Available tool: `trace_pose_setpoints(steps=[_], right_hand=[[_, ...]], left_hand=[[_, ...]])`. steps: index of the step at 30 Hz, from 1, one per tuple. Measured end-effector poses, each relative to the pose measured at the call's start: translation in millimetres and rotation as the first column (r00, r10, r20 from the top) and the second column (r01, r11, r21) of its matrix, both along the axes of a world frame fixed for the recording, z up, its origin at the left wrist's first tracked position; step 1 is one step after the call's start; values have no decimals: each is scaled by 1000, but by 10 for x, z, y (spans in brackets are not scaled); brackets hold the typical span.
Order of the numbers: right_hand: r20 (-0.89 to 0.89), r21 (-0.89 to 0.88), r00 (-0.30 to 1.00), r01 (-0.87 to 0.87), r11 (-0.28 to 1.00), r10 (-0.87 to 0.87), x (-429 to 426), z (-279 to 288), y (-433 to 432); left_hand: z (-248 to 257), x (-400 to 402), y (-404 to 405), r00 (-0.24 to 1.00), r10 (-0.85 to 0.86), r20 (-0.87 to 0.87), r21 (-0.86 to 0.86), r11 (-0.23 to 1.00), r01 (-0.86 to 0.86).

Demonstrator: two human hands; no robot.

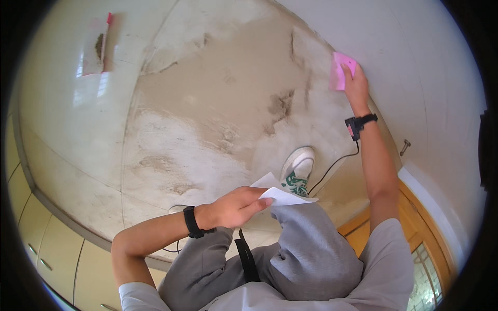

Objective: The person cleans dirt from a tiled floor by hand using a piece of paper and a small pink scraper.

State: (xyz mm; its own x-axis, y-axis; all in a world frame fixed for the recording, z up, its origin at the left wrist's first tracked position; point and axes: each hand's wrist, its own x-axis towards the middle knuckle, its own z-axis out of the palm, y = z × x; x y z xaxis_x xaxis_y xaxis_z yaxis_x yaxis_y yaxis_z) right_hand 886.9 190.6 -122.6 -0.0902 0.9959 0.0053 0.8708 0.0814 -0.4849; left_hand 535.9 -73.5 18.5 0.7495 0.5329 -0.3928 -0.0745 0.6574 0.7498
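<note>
My left hand (pixel 237 206) holds a folded sheet of white paper (pixel 290 197) above my right knee, thumb on top. My right hand (pixel 356 83) is stretched forward, close to where the floor meets the wall. It grips a flat pink piece (pixel 341 77), apparently a plastic scraper, with a small hole in it. That piece is at the floor's right edge; whether it touches the floor or the wall I cannot tell. Ahead of me the pale tiled floor (pixel 155 198) carries a broad brown dirty patch (pixel 218 70), with darker clumps (pixel 282 105) near its right side.
A clear, pink-edged flat container (pixel 93 50) with brown matter lies at the upper left. Cream cabinets (pixel 58 248) line the lower left. A white wall (pixel 404 70) with a metal doorstop (pixel 405 147) and a wooden door (pixel 412 217) are at right. My shoe (pixel 301 167) stands beside a black cable (pixel 330 167).
</note>
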Motion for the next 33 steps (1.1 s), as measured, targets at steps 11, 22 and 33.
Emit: trace_pose_setpoints(steps=[11,22,33], right_hand=[[334,-117,923,-161,980,191,-1673,170,516],[553,62,805,-296,953,214,-980,275,90],[545,73,585,-747,661,601,-1343,153,93]], left_hand=[[-131,234,-184,978,157,138,13,987,-160],[-177,178,-453,950,283,131,13,958,-287],[-68,-68,-418,977,153,146,20,987,-158]])
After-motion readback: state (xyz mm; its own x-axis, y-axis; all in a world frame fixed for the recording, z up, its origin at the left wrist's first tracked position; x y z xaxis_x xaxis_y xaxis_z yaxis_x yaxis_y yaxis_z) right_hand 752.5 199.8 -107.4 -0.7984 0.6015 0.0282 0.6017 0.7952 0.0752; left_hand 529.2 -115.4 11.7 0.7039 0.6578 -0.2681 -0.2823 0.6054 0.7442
